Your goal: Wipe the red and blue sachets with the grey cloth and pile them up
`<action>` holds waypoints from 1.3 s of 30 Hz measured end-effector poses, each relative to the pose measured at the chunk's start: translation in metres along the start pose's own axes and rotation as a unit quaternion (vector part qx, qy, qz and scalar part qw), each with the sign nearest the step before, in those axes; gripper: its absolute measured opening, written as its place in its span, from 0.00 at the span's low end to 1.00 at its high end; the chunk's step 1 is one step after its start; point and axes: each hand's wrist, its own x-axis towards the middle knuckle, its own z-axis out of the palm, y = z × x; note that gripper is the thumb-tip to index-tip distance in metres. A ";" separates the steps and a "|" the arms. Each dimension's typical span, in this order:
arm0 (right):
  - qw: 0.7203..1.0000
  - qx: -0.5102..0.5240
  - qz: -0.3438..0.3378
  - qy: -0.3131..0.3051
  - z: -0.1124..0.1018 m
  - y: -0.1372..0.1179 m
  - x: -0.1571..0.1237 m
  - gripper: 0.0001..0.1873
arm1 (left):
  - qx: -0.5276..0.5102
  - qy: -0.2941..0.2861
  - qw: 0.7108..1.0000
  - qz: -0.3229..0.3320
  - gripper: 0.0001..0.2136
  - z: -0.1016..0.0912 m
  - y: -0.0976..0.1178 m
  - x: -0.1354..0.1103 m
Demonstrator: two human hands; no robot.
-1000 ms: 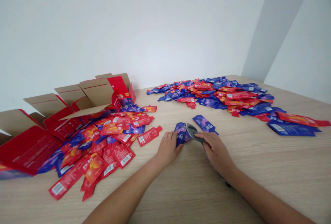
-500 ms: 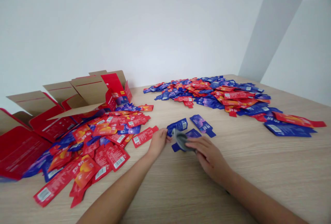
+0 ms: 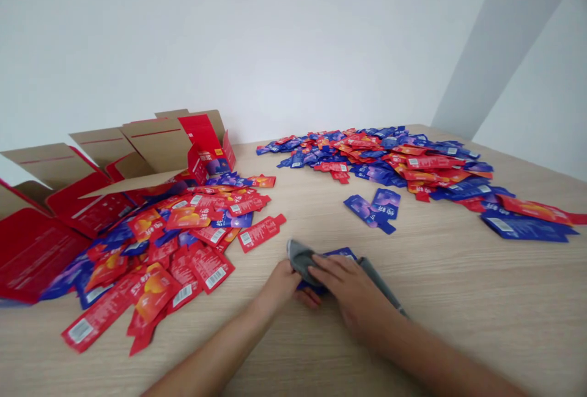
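Observation:
My right hand (image 3: 348, 290) presses a grey cloth (image 3: 302, 257) down on a blue sachet (image 3: 342, 254) that lies on the wooden table (image 3: 458, 299). My left hand (image 3: 280, 284) pinches the near edge of that same sachet, fingers closed on it. The cloth trails off to the right under my right wrist. Two more blue sachets (image 3: 376, 208) lie overlapping a little farther out, apart from both hands.
A heap of red and blue sachets (image 3: 183, 244) spreads at the left, in front of several opened red cardboard boxes (image 3: 151, 158). A second large pile of sachets (image 3: 413, 167) lies at the back right. White walls close off the table's far side.
Both hands drew back toward me with the cloth and one blue sachet. The sachet my left hand held earlier now lies with the other one farther out.

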 end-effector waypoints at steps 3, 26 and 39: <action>0.998 -0.024 0.037 -0.044 0.005 -0.011 0.005 0.33 | 0.008 0.000 1.000 -0.010 0.13 0.001 -0.002 0.001; 0.951 0.119 0.121 0.259 -0.013 0.046 -0.010 0.22 | 0.648 0.054 0.634 0.419 0.17 -0.015 0.002 -0.025; 0.997 -0.058 0.037 0.026 0.004 0.015 0.005 0.32 | 0.671 -0.010 0.644 0.368 0.13 -0.007 0.006 -0.010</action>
